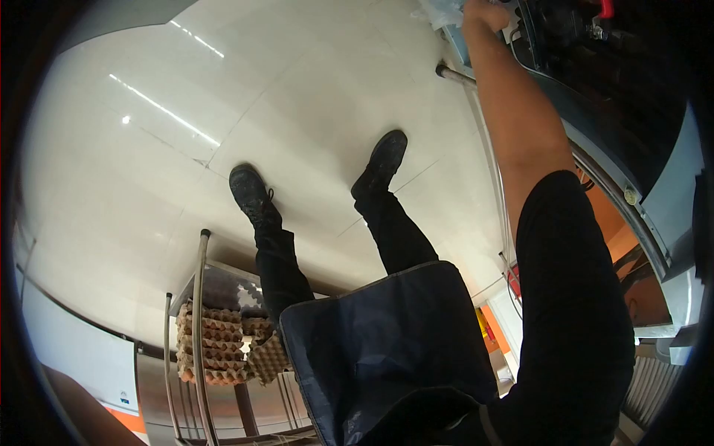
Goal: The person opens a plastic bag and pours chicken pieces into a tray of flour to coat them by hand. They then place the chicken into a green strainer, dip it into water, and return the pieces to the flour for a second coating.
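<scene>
My right arm reaches up along the right side, and my right hand [487, 13] is at the top edge, partly cut off by the frame. Its fingers are too hidden to show what they hold. Close beside it, on the left, is a clear plastic bag [442, 12] over a blue-grey edge. Just right of the hand stands dark equipment [569, 33] with a red part. My left hand is out of view. A dark apron [394, 327] hangs over my lap area, above black trousers and shoes.
Stacked cardboard egg trays [212, 346] rest on a metal-legged rack [199, 320] at lower left. A metal table leg [457, 76] reaches over the pale tiled floor [312, 104] near my right arm. A white panel [82, 349] stands at far left.
</scene>
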The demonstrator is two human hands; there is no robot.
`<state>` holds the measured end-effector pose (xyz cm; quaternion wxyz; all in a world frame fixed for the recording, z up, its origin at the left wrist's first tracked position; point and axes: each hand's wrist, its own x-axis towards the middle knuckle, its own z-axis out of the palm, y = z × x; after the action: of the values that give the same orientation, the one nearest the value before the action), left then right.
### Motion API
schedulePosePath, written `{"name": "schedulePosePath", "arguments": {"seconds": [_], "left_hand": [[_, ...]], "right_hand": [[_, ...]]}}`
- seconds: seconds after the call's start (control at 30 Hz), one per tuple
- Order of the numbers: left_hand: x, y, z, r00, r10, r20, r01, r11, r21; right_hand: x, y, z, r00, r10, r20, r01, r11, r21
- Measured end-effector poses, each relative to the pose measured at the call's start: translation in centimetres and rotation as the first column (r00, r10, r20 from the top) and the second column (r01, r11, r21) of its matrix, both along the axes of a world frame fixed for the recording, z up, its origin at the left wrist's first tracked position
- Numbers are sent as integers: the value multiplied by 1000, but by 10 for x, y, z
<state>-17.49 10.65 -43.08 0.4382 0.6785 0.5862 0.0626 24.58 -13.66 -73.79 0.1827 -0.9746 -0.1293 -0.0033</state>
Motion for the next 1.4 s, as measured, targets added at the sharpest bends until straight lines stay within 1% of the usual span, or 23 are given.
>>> {"name": "schedulePosePath", "arguments": {"seconds": [0.07, 0.1, 0.17, 0.3, 0.37, 0.4, 0.47, 0.5, 0.57, 0.7, 0.77, 0.8, 0.87, 0.9, 0.97, 1.0, 1.07, 1.1, 1.17, 1.2, 1.27, 1.37, 1.4], "left_hand": [[1, 0, -3, 1000, -2, -3, 2, 1000, -2], [2, -1, -4, 1000, -2, -4, 2, 1000, -3], [3, -2, -6, 1000, -2, -2, 2, 1000, -6], [3, -4, -8, 1000, -2, -4, 2, 1000, -3], [3, -4, -8, 1000, -1, -5, 1, 1000, -1], [3, -5, -8, 1000, 2, -4, -2, 1000, 1], [2, -5, -7, 1000, 2, 2, -2, 1000, -1], [3, -6, -7, 1000, 4, 3, -4, 1000, 0], [3, -7, -6, 1000, 3, 3, -3, 1000, 5], [3, -8, -6, 1000, 1, 9, -1, 1000, 6], [3, -8, -4, 1000, 2, 11, -2, 1000, 9], [3, -9, -4, 1000, 1, 9, -1, 1000, 11], [5, -10, -4, 1000, 0, 13, -1, 1000, 9], [5, -10, -3, 1000, -1, 15, 1, 1000, 12], [5, -11, -1, 1000, -2, 15, 1, 1000, 18], [5, -11, 0, 1000, -2, 14, 1, 1000, 19], [6, -13, 1, 1000, -5, 16, 5, 1000, 24], [5, -14, 2, 1000, -5, 17, 5, 1000, 27], [5, -14, 4, 1000, -6, 18, 5, 999, 36], [5, -14, 5, 1000, -7, 19, 6, 999, 42], [5, -16, 5, 1000, -8, 19, 7, 999, 47], [5, -19, 4, 1000, -3, 25, 1, 999, 49], [4, -18, 3, 1000, -2, 27, 1, 999, 51]], "right_hand": [[-37, 17, 35, 989, -121, 87, 110, 987, 114], [-28, 14, 28, 989, -123, 86, 113, 987, 112], [2, 10, 12, 993, 94, 77, -75, 972, -224], [9, 8, 4, 974, 133, 186, -99, 978, -184], [9, 14, 15, 990, 134, 51, -122, 976, -183], [18, 11, 5, 989, 135, 53, -123, 975, -183], [46, 6, -26, 962, 152, 228, -84, 955, -283], [41, 6, -19, 961, 152, 229, -84, 955, -283], [26, 10, 3, 992, 111, 60, -94, 969, -230], [35, 5, -7, 997, 70, 30, -64, 986, -155], [43, -2, -10, 983, 176, -50, -183, 964, -191], [38, -6, -11, 983, 177, -48, -183, 965, -190], [15, -16, -5, 945, 316, 87, -307, 946, -104], [6, -16, 1, 945, 315, 89, -306, 946, -104], [-12, -14, 13, 979, 182, -94, -185, 982, -24], [-16, -11, 17, 979, 182, -95, -185, 983, -20], [-23, -8, 21, 979, 89, -181, -104, 992, -74], [-14, -9, 7, 980, 88, -181, -102, 992, -70], [13, -13, -31, 980, 75, 186, -82, 996, 29], [19, -10, -22, 980, 74, 185, -82, 996, 35], [26, 3, 9, 987, 157, -20, -156, 942, -297], [12, 11, 26, 994, 109, -11, -107, 947, -304], [20, 8, 17, 994, 110, -9, -107, 946, -307]]}}
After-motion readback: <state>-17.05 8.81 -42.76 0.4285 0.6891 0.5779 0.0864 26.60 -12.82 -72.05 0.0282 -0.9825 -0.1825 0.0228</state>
